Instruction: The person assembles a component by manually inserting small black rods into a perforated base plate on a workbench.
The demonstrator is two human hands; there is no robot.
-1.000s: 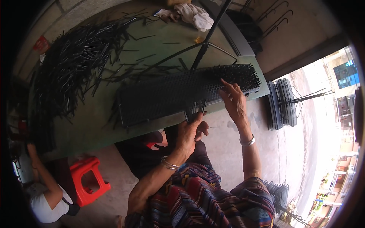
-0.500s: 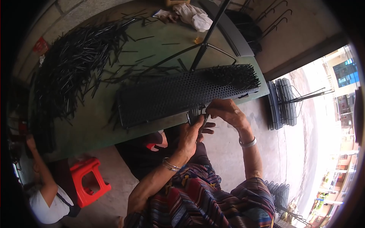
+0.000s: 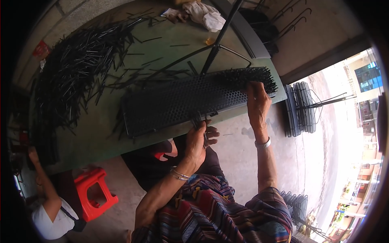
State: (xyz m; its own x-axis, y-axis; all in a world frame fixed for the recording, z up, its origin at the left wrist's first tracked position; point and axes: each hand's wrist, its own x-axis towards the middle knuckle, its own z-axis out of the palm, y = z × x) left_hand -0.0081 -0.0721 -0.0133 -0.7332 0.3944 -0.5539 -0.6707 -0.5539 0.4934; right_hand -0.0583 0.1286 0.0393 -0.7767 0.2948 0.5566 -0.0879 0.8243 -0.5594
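Note:
A long dark tray [image 3: 162, 107] with a perforated honeycomb top lies at the table's near edge. Short black rods [image 3: 239, 77] stand packed in the holes at its right end. Just below the tray's front edge, my left hand [image 3: 195, 143] is closed around a small bunch of thin dark rods [image 3: 197, 120], its outer fingers partly extended. My right hand [image 3: 259, 107] is over the tray beside the standing rods, fingertips pinched together and pointing at the holes. Whatever lies between those fingertips is too small and dark to make out.
On the green table [image 3: 97, 139], a large heap of loose black rods [image 3: 81, 69] covers the left. A metal frame [image 3: 214, 50] rises behind the tray; white cloth [image 3: 206, 16] lies farther back. A red stool [image 3: 95, 194] and a seated person [image 3: 52, 210] are at left, wire racks [image 3: 302, 109] at right.
My right hand has moved away from the left hand, up and right to the tray beside the standing rods. My left hand, still holding the bunch, has shifted slightly left.

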